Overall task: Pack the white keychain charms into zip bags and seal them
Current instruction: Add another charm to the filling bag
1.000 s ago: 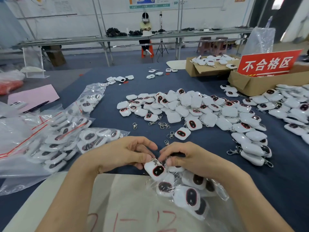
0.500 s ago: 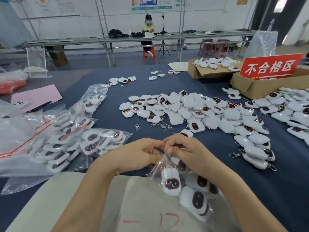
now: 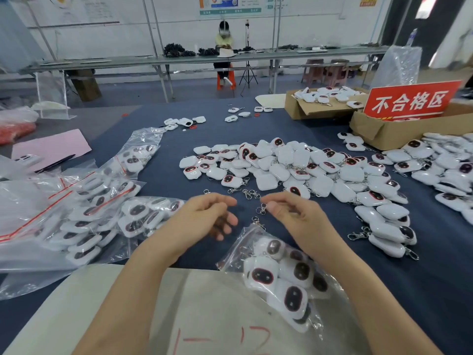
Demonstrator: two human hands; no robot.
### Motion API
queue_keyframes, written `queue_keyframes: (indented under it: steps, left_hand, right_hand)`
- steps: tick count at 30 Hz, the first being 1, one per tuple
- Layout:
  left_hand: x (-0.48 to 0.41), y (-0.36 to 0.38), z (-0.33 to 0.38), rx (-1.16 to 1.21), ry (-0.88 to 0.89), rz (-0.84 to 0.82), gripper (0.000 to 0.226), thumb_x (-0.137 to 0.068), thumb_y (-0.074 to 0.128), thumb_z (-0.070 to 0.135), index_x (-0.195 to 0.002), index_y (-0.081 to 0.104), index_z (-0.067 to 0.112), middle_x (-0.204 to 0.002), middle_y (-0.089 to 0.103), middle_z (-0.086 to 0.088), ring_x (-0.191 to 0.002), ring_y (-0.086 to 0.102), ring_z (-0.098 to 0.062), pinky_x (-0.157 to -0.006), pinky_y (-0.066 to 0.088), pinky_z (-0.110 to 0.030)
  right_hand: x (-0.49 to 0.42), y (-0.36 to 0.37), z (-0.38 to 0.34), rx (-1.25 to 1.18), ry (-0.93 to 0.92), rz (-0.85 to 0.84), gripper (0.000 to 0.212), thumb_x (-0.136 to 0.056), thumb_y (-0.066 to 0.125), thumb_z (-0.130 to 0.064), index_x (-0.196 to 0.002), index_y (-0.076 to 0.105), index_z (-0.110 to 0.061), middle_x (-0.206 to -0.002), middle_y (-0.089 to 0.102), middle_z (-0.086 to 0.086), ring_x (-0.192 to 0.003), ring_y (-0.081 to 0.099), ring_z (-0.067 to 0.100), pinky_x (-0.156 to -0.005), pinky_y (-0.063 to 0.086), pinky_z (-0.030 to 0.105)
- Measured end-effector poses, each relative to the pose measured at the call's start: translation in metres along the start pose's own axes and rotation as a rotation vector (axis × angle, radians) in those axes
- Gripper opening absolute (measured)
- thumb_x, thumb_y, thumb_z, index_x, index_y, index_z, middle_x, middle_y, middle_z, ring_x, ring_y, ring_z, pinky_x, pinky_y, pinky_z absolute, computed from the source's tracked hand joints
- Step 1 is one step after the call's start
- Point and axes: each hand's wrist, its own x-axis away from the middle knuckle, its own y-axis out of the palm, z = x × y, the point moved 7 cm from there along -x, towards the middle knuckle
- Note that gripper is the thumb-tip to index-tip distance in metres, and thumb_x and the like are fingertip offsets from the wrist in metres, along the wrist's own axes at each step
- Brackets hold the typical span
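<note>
— Well, that table [image 3: 435, 290] is crowded. What could go wrong from here?

— Start big. The pile [image 3: 294, 165] of charms [image 3: 266, 181] spreads across the middle and runs off to the right, within a forearm's sweep. One careless reach, I'd guess, and a heap slides toward the edge.

— And the full bags [image 3: 76, 213] on the left?

— They overlap, slick plastic on slick plastic. Toss another on top and the stack may slip off the near side.

— What about the bag [image 3: 281, 272] in front of the person?

— It lies on its side, partly on the white sheet [image 3: 76, 303] and partly on the cloth, just under the right wrist. Several charms are inside, and the mouth points toward the hands. I cannot tell whether the zip is pressed shut along its whole length. If a gap is left, lifting the bag by its bottom would spill the charms out.

— Are the hands on it?

— No. The left hand [image 3: 207, 219] hovers above the cloth with its fingers loosely curled and nothing in it. The right hand [image 3: 294, 216] is the same, thumb and forefinger close together but empty as far as I can see.

— Those little clasps [image 3: 249, 193]?

— They're loose, between the hands and the pile, and one lies just beside the right thumb. A clasp caught in the zip track would, I'd judge, keep it from closing.
</note>
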Motion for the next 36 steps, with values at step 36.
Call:
queue_keyframes:
  steps: [36]
  left_hand:
    - [-0.009,0.014,-0.014,-0.032,0.214,0.250,0.022,-0.105,0.049,0.017,-0.107,0.067,0.030,-0.082,0.071,0.009,-0.064,0.062,-0.002,-0.055,0.051,-0.018]
  right_hand:
    - [-0.002,-0.018,0.038,0.163,0.153,0.080,0.013,-0.089,0.073,-0.032,-0.096,0.066,-0.041,-0.088,0.065,-0.029,-0.080,0.061,-0.003,-0.071,0.043,0.015]
